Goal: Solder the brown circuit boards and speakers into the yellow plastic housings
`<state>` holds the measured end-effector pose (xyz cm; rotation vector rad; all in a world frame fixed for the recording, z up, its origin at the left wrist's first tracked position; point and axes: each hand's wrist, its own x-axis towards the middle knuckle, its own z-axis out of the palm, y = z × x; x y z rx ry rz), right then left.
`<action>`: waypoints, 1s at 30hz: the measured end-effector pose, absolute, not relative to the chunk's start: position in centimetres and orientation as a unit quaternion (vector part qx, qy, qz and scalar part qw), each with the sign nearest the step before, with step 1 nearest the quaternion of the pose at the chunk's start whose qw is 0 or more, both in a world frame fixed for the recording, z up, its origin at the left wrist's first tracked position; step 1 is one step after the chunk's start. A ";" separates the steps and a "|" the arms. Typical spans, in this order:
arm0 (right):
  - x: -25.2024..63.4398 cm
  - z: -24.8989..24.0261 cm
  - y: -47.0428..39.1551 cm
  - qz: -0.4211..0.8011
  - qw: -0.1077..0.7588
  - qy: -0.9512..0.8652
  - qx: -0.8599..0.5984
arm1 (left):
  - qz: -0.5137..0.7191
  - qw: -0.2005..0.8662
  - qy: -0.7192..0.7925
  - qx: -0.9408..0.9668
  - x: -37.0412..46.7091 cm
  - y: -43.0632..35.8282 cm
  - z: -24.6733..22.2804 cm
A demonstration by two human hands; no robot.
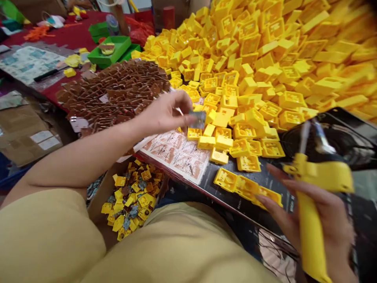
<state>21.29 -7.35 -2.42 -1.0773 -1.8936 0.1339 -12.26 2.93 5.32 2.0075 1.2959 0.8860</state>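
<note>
My left hand [173,112] pinches a small grey-blue part [198,119], blurred, above the near edge of the yellow housing pile. On the right, my right hand [318,220] holds a yellow glue gun [312,236] by its handle, with the nozzle up. The thumb and a finger of that hand reach toward a row of three open yellow housings [246,188] on the black board [206,181]. The thumb is at the row's right end; whether it touches is unclear. A patterned sheet [179,153] lies left of the row.
A huge heap of yellow housings [265,59] covers the back and right. Brown flat pieces [118,92] are piled at the left. Below the table edge, a box holds yellow and grey parts [134,198]. Green trays [109,51] stand behind, and a black round-patterned object [353,133] lies right.
</note>
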 end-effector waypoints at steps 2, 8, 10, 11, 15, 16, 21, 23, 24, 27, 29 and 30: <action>18.8 -1.5 -7.2 0.117 0.466 -0.781 -0.398 | 0.286 0.288 0.424 0.810 -9.0 0.9 4.4; 16.6 -1.7 -6.9 0.134 0.491 -0.759 -0.406 | 0.328 0.372 0.328 0.804 -4.3 -2.9 0.8; 17.0 -1.9 -7.3 0.126 0.507 -0.748 -0.409 | 0.376 0.477 0.352 0.712 -3.7 -3.3 -0.3; 17.1 -2.0 -7.5 0.126 0.511 -0.745 -0.409 | 0.402 0.516 0.366 0.662 -3.4 -3.4 -0.8; 17.4 -2.3 -8.0 0.127 0.533 -0.721 -0.425 | 0.516 0.527 0.414 0.534 -2.6 -3.2 -2.5; 17.4 -2.4 -8.1 0.121 0.543 -0.711 -0.430 | 0.543 0.516 0.417 0.514 -2.7 -3.1 -2.9; 17.7 -2.5 -7.9 0.075 0.570 -0.698 -0.427 | 0.573 0.477 0.419 0.519 -4.0 -3.3 -3.6; 17.8 -2.4 -7.9 0.050 0.571 -0.710 -0.409 | 0.504 0.466 0.406 0.604 -4.2 -3.7 -3.2; 17.8 -2.3 -7.9 0.036 0.570 -0.717 -0.400 | 0.466 0.472 0.390 0.638 -4.2 -3.8 -2.8; 17.6 -2.1 -8.2 0.000 0.545 -0.744 -0.387 | 0.407 0.535 0.351 0.651 -3.6 -4.0 -1.7; 17.5 -2.0 -8.3 -0.022 0.523 -0.758 -0.389 | 0.410 0.590 0.365 0.592 -3.0 -3.9 -1.3; 17.4 -2.0 -8.4 -0.033 0.513 -0.764 -0.390 | 0.420 0.619 0.370 0.551 -2.6 -3.9 -1.2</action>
